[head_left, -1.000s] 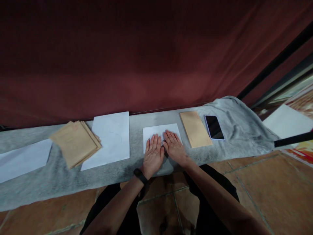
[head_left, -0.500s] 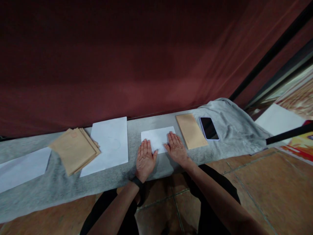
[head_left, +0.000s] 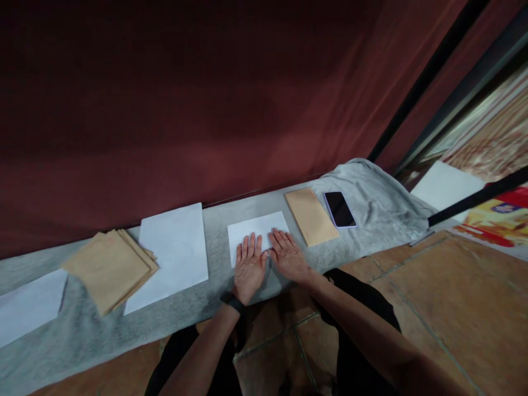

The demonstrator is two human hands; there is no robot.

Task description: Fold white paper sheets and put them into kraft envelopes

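Both palms face down on a small white sheet of paper (head_left: 256,224), apparently folded, lying on the grey cloth. My left hand (head_left: 249,268) rests flat on its lower left part, fingers stretched out, a dark band at the wrist. Over the lower right part lies my right hand (head_left: 287,254), its fingers extended too. The two thumbs almost meet near the sheet's lower edge, which the hands partly cover. Just to the right of the sheet is a brown envelope (head_left: 312,215), lying flat and touched by neither hand.
A phone (head_left: 340,209) lies right of the envelope on the grey cloth (head_left: 218,242). To the left, a stack of brown envelopes (head_left: 111,269) overlaps larger white paper (head_left: 177,242); another white sheet (head_left: 31,302) is farther left. A dark red curtain (head_left: 185,137) hangs behind.
My hands have slid closer together and toward the sheet's lower edge, leaving more of its upper part exposed. The whole view has shifted slightly.
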